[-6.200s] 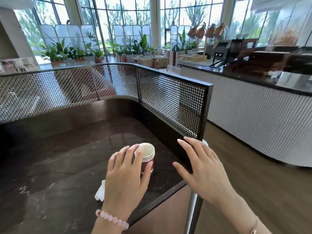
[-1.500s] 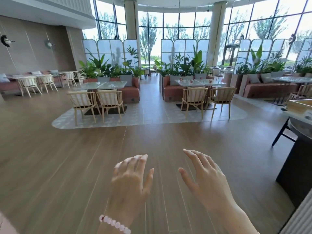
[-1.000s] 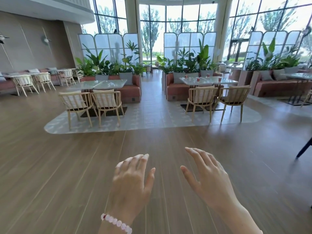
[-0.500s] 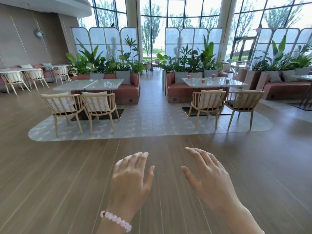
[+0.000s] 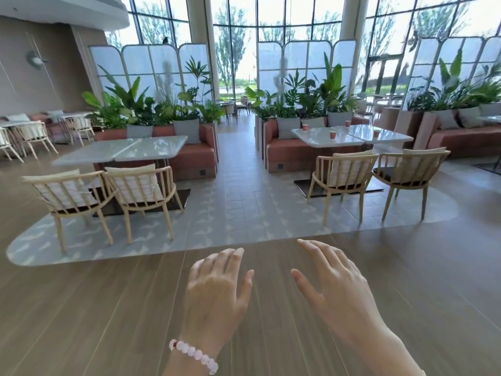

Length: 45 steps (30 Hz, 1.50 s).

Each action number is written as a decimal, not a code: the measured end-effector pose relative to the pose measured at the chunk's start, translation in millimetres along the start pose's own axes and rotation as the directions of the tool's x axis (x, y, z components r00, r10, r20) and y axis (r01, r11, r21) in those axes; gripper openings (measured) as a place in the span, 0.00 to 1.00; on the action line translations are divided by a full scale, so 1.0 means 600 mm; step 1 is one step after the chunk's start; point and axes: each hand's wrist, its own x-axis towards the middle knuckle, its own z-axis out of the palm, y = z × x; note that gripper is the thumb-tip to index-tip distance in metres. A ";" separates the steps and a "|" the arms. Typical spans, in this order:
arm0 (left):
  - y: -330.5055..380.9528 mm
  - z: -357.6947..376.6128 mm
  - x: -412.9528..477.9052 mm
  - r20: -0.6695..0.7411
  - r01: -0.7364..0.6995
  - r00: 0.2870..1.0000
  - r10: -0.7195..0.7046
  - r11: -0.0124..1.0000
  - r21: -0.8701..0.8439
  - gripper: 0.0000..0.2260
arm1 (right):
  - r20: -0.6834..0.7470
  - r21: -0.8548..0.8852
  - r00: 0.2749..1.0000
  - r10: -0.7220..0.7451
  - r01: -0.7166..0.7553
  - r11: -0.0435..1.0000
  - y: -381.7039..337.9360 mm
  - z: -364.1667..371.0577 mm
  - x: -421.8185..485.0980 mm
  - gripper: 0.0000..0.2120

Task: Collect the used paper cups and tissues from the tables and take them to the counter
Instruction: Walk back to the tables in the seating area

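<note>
So, left hand (image 5: pixel 217 289) and right hand (image 5: pixel 336 283) hang loose, empty. 4 red paper cups (image 5: pixel 332 135) sit spread on the right white table (image 5: pixel 314 137), well ahead. Tissues? Too far to tell. Leftover drink could spill if they're stacked carelessly.

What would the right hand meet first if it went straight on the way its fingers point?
Nothing near: the right hand points over wood floor toward the tiled aisle. The way looks free, though depth is unclear.
</note>
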 end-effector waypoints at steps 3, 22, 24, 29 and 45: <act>-0.034 0.052 0.079 -0.005 -0.010 1.000 0.010 1.000 -0.011 0.15 | 0.002 -0.001 1.000 0.020 -0.020 1.000 0.021 0.047 0.086 0.25; -0.156 0.471 0.735 0.012 0.029 1.000 -0.029 1.000 -0.004 0.20 | 0.031 0.013 0.999 -0.005 0.004 1.000 0.284 0.372 0.767 0.25; -0.170 0.509 0.790 0.018 0.030 0.999 -0.030 1.000 -0.009 0.19 | 0.033 0.014 0.999 -0.001 0.001 1.000 0.306 0.399 0.824 0.25; -0.214 0.625 0.925 0.031 0.030 0.999 -0.030 0.999 -0.020 0.18 | 0.015 0.006 1.000 0.020 -0.020 1.000 0.361 0.490 0.967 0.23; -0.405 0.956 1.471 0.028 -0.024 0.999 0.026 0.998 -0.058 0.16 | 0.002 -0.056 0.999 0.043 -0.043 0.998 0.486 0.766 1.526 0.26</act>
